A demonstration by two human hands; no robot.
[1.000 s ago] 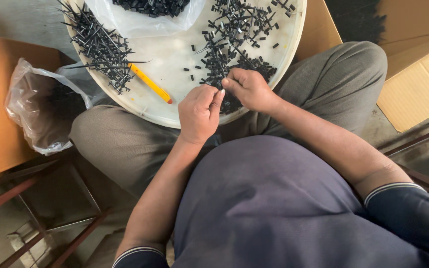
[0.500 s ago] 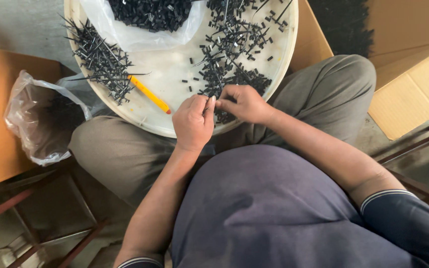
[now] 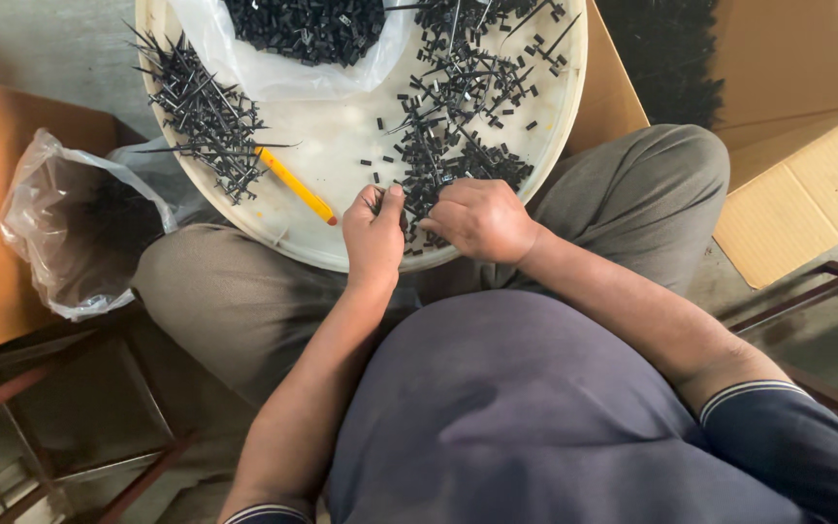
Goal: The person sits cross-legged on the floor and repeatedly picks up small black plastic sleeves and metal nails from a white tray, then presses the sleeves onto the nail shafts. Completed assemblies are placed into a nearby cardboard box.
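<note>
The left hand (image 3: 372, 236) and the right hand (image 3: 477, 219) are meeting at the near edge of the round white tray (image 3: 341, 155) on the person's lap. Both are pinching small black plastic pieces (image 3: 453, 155) from the pile by the fingers. A yellow tool (image 3: 295, 184) is lying near the left hand.

matt black plastic parts (image 3: 458, 107), smooth cream tray (image 3: 341, 155)
</note>
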